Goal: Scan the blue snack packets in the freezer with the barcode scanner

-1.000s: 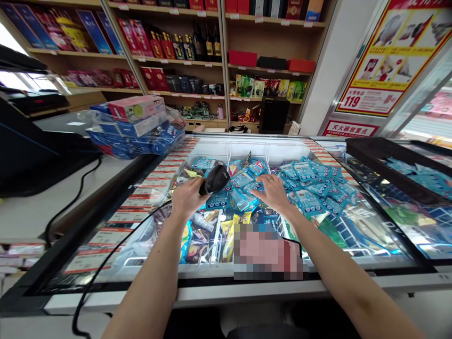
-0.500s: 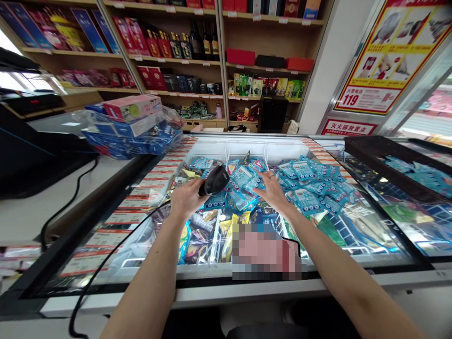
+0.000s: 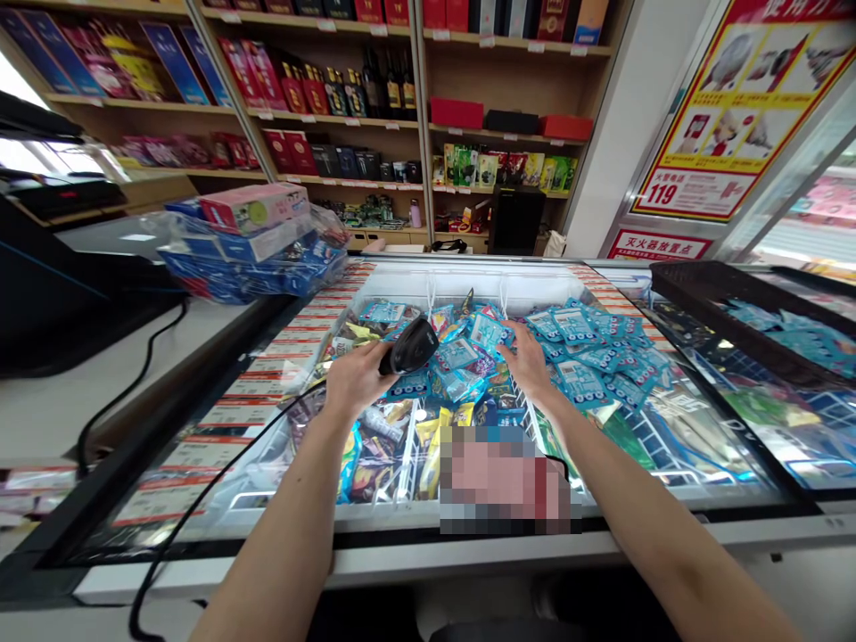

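Observation:
My left hand is wrapped round the handle of a black barcode scanner, whose head points right over the packets. My right hand pinches the right edge of a small blue packet between thumb and fingers, its printed face up. Below it lie more loose blue packets. To the right of that hand, a larger pile of the same blue packets spreads over the chest freezer's glass top. Coloured wrapped goods show beneath the glass.
A blurred pinkish rectangular thing lies at the near edge. The scanner's cable runs down at left. A plastic-wrapped stack of boxes stands at the left; a dark tray with blue packets stands at the right. Shelves line the back.
My right hand has closed on a blue packet and shifted it slightly up and to the right, off the other packets. The scanner in my left hand has barely moved.

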